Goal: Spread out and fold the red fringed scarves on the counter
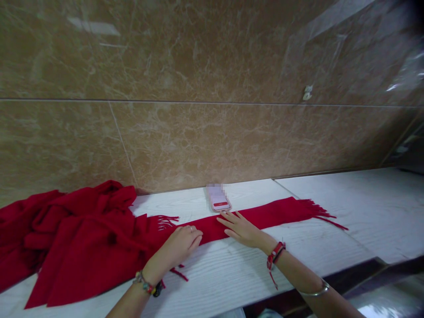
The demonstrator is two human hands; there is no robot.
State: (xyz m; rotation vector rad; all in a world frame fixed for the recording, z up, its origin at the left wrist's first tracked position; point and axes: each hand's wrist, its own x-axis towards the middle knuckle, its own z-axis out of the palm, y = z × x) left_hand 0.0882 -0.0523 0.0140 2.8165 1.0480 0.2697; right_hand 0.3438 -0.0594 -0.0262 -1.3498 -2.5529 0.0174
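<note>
A red fringed scarf (pixel 271 214) lies in a long, narrow, flat strip across the white tabletop, its tassels spread at the right end. My right hand (pixel 242 230) rests on the middle of this strip, palm down with fingers apart. To its left, my left hand (pixel 181 240) presses on the same strip with its fingers curled in and closed on the cloth; the fingertips are partly hidden. Beside the left hand, a big loose heap of red cloth (pixel 89 247) covers the left part of the table, with more fringe at its edge.
Just behind the strip a phone (pixel 218 198) with a lit, partly blurred screen lies flat near the wall. A brown marbled tile wall (pixel 198 141) rises along the table's back edge. The white tabletop (pixel 351 198) stretches right, with a dark gap below its front edge.
</note>
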